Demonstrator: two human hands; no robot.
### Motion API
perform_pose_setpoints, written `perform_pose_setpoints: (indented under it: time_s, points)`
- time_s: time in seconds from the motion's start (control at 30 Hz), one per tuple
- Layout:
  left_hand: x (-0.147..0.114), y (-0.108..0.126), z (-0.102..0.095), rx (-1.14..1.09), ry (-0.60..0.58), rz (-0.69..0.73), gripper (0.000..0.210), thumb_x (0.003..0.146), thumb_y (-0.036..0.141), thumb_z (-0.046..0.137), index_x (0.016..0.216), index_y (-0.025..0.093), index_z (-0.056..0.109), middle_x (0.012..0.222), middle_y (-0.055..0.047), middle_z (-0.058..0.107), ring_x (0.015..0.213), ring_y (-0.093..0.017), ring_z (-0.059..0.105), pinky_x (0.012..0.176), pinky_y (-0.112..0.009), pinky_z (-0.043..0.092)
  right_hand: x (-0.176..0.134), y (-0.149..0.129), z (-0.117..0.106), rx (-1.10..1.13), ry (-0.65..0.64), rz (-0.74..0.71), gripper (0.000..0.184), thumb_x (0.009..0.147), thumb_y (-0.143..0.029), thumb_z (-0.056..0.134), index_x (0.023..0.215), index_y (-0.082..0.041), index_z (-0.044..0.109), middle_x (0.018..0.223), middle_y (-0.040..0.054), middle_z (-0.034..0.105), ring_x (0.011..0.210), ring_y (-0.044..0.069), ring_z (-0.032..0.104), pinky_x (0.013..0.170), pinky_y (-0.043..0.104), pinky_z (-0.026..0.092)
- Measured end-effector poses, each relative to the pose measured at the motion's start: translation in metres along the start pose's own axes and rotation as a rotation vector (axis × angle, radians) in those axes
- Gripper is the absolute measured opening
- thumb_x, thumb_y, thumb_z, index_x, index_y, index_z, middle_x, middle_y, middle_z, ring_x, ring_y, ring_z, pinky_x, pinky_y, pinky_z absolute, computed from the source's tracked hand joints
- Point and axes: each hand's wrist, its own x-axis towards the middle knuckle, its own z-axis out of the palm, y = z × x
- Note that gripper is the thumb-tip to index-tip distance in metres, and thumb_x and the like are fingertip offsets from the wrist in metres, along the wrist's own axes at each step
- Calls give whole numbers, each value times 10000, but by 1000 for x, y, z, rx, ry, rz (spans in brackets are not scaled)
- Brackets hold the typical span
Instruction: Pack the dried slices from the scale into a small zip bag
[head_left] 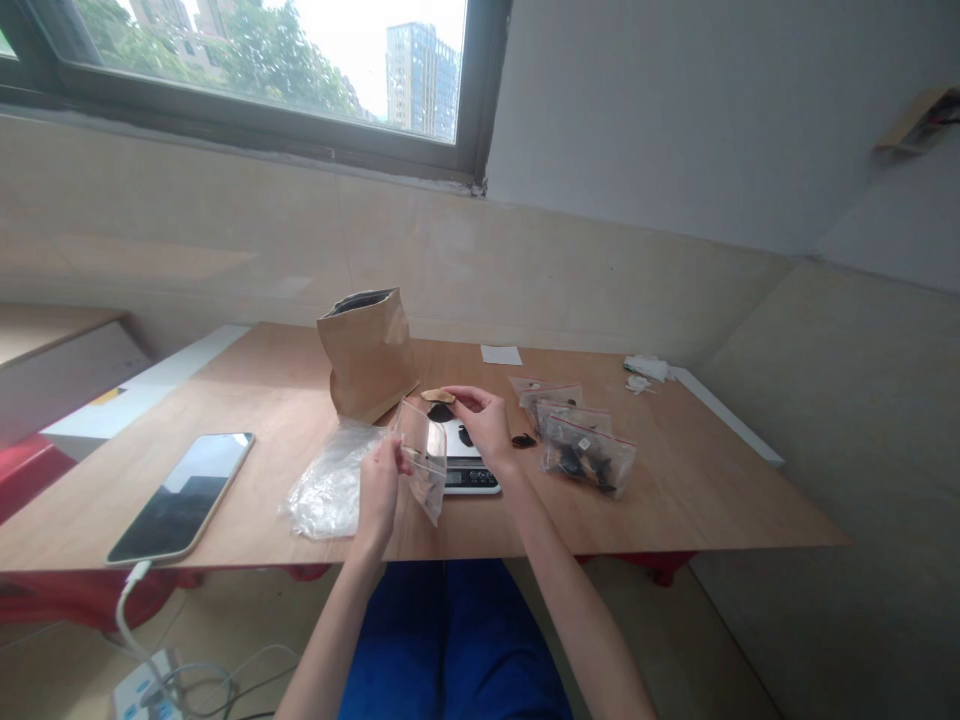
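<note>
My left hand point(380, 487) holds a small clear zip bag point(424, 457) upright over the front of the wooden table point(675, 500); dark pieces sit at the bag's bottom. My right hand point(484, 420) pinches a small brown piece point(438, 396) just above a white kitchen scale point(466, 462). Dark pieces lie on the scale's plate. A brown paper bag point(369, 352) stands open right behind the scale.
Several filled zip bags point(585, 455) lie right of the scale, with one loose dark piece point(523, 440) beside them. A heap of clear bags point(330, 485) and a charging phone point(184, 495) lie to the left. A paper slip point(501, 354) and white scraps point(646, 370) rest at the back.
</note>
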Motion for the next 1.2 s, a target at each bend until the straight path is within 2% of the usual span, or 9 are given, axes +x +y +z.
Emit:
perform_pose_setpoints:
  time_s: [0.27,0.4,0.6,0.73,0.83,0.9,1.03,1.1,1.2]
  points:
    - [0,-7,-1,-12,-19,21,275,769,363,445,557,190,468,539,21,481,533,-126,446,552,-251,362,-17,-28,1,-432,-188,37,164,770,-218,588,840,-147,719,781,41,709,691,137,618,630,229,449]
    - [-3,-6,0,-49,-15,20,273,781,364,443,567,195,452,531,32,446,520,-121,414,544,-252,348,-23,-39,-3,-706,-315,90,194,798,-224,563,710,-128,707,660,45,669,657,155,600,599,235,394]
    - [-14,-3,7,8,-55,84,326,800,376,438,527,198,428,508,30,434,521,-124,413,564,-259,348,-29,-29,14,-1045,-202,11,163,813,-214,576,727,-124,681,812,126,671,849,220,606,735,285,408]
    - [-16,-4,7,25,-46,79,336,801,383,439,521,199,419,510,32,438,523,-123,421,574,-260,350,-22,-19,13,-908,-154,-37,169,824,-281,577,763,-149,662,762,71,640,789,187,594,744,282,426]
    - [-14,-3,5,-1,-10,21,318,794,370,431,524,203,406,499,34,431,513,-123,421,568,-261,352,-9,-8,-6,-692,-24,-35,222,869,-318,494,876,-154,643,788,45,625,726,154,586,705,266,451]
    - [-12,-3,3,-28,5,-7,300,784,360,432,529,206,399,497,36,428,509,-123,420,563,-261,352,-1,6,-23,-700,28,-94,224,874,-277,473,976,-147,623,931,78,614,814,163,592,767,286,461]
    - [-11,-3,1,-53,4,-16,282,769,370,445,544,207,400,509,35,430,514,-124,423,561,-261,354,3,41,-52,-893,-224,-163,387,805,-231,595,1184,-166,551,1251,132,511,1193,251,450,1004,401,351]
    - [-11,-3,1,-55,-3,-9,273,765,368,442,549,206,405,513,34,430,513,-124,421,553,-260,351,1,53,-58,-934,-321,-132,438,802,-247,616,1222,-164,526,1336,146,449,1266,269,378,1037,417,318]
    - [-11,-3,1,-51,-3,-10,264,759,354,437,544,205,405,508,35,419,505,-121,411,543,-258,344,-2,58,-59,-966,-338,-109,431,811,-269,620,1216,-156,528,1338,150,440,1249,274,383,1030,419,323]
